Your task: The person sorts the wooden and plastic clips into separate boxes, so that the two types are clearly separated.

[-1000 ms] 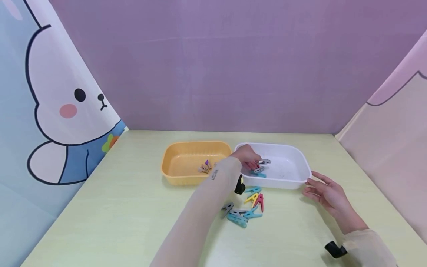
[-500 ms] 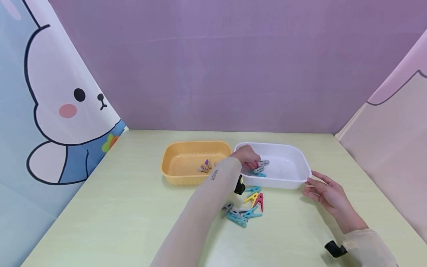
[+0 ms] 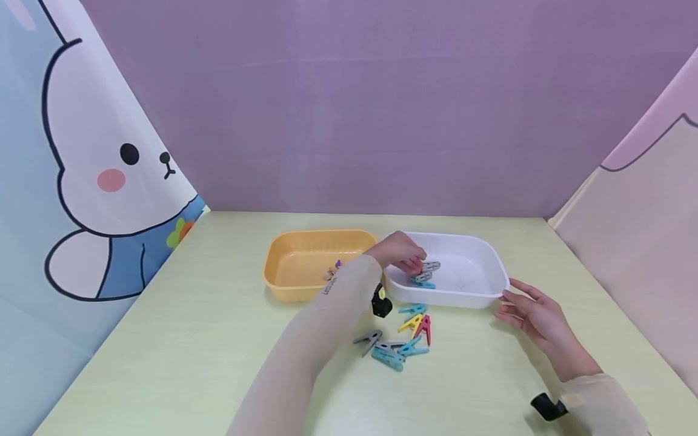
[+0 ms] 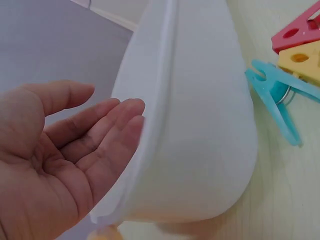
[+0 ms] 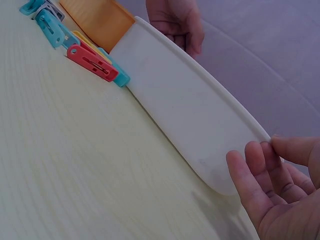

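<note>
plainly, the biggest thing in hand is the white tray, a shallow rounded plastic bin standing toward the far middle of the counter, right beside the orange tray on its left. it looks thin-walled and light, stiff enough to keep its shape but probably a bit springy at the rim, smooth and likely slippery on this glossy top; the rolled lip at a corner or short end seems the best place to take it. the right hand rests at the tray's near right corner, fingers loosely spread and relaxed, tips touching the rim without curling round it. the left hand hangs over the tray's left end, fingers slack and partly bent, holding nothing. inside the tray lie a few clothes pegs, grey, blue and a bit of red. a loose heap of pegs sits on the counter just before the tray's near edge: teal, yellow, red and grey. they are small hard plastic clips with metal springs, light, tough, easy to scatter; pinching one by its two tail ends, or across the flat sides, looks surest. more small pegs lie in the orange tray.
</note>
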Demonstrator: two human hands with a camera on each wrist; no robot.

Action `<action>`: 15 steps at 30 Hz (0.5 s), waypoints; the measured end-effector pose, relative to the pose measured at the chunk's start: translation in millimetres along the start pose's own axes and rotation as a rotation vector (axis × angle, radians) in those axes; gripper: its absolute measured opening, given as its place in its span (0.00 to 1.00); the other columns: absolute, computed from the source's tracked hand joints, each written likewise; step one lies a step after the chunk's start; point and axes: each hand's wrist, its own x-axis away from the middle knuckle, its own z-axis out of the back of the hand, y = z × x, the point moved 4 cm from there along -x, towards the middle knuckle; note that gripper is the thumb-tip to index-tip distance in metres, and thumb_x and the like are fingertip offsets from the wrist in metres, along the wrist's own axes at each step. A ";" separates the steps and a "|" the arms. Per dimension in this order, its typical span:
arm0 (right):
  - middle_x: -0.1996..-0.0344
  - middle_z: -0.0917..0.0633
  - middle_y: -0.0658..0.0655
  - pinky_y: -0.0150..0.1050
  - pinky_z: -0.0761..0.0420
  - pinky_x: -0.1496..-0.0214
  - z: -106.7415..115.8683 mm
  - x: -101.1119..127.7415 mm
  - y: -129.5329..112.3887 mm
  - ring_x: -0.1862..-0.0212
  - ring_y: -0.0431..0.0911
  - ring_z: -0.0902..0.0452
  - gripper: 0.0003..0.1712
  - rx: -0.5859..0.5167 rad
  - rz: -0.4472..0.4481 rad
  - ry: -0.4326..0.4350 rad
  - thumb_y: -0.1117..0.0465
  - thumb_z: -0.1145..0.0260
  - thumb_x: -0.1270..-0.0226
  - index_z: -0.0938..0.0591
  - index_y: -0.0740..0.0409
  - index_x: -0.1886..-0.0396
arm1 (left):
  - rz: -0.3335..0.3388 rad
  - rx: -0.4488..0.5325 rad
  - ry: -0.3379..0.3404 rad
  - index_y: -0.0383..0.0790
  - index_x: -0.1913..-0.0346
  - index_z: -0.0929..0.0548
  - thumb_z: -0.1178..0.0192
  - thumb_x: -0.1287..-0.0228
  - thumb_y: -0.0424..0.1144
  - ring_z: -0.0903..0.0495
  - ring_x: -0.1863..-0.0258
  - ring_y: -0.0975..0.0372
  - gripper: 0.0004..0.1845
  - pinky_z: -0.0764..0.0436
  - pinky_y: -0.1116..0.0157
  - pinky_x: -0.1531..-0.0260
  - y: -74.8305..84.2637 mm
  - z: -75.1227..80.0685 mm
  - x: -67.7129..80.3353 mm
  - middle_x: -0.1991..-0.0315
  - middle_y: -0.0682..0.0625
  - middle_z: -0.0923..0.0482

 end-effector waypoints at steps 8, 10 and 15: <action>0.68 0.13 0.56 0.43 0.12 0.60 -0.7 0.8 -0.6 0.68 0.46 0.14 0.19 -0.012 -0.003 -0.002 0.74 0.46 0.25 0.14 0.49 0.54 | -0.089 0.064 -0.122 0.30 0.51 0.16 0.38 0.30 0.38 0.14 0.56 0.49 0.14 0.13 0.65 0.62 2.3 11.5 20.8 0.62 0.41 0.13; 0.68 0.13 0.56 0.43 0.12 0.60 -0.2 0.8 0.0 0.68 0.46 0.14 0.19 -0.012 -0.004 -0.001 0.74 0.46 0.25 0.14 0.49 0.54 | -0.103 0.056 -0.138 0.30 0.50 0.16 0.37 0.30 0.38 0.14 0.56 0.50 0.14 0.13 0.66 0.62 1.9 13.6 25.9 0.59 0.41 0.13; 0.68 0.13 0.56 0.43 0.12 0.60 -0.4 1.2 0.8 0.68 0.46 0.14 0.19 -0.007 -0.005 0.000 0.74 0.45 0.25 0.14 0.48 0.54 | -0.130 0.006 -0.143 0.31 0.50 0.15 0.36 0.32 0.39 0.14 0.60 0.55 0.15 0.14 0.66 0.61 -0.2 18.4 41.5 0.61 0.45 0.13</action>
